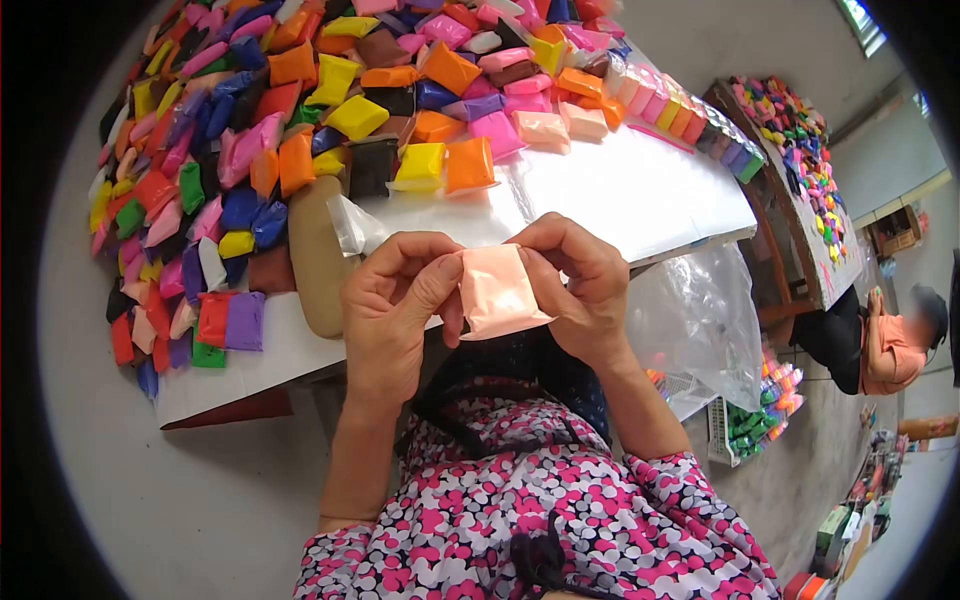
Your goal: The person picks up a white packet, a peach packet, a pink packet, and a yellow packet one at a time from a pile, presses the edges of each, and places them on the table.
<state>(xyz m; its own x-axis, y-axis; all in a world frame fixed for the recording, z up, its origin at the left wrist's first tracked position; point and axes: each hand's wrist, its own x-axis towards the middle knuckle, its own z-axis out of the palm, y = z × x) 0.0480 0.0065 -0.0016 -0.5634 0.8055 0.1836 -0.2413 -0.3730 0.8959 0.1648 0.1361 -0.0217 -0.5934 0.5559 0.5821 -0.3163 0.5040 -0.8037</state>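
Between my two hands is a small peach-coloured wrapped packet (498, 290), held up in front of my body at the table's near edge. My left hand (405, 295) pinches its left side with thumb and fingers. On the other side, my right hand (578, 280) grips the right edge, thumb along the front. The packet has a crimped lower edge and its wrapper looks slightly creased. Beyond my hands lie an orange packet (470, 165), a yellow packet (419, 167) and two peach packets, one of them (541, 131) nearest.
A big heap of coloured packets (240, 130) covers the table's left and back. A tan oblong object (318, 260) lies left of my hands. A row of packets (690, 115) lines the right. A clear plastic bag (700, 310) hangs right. Another person (893, 350) sits far right.
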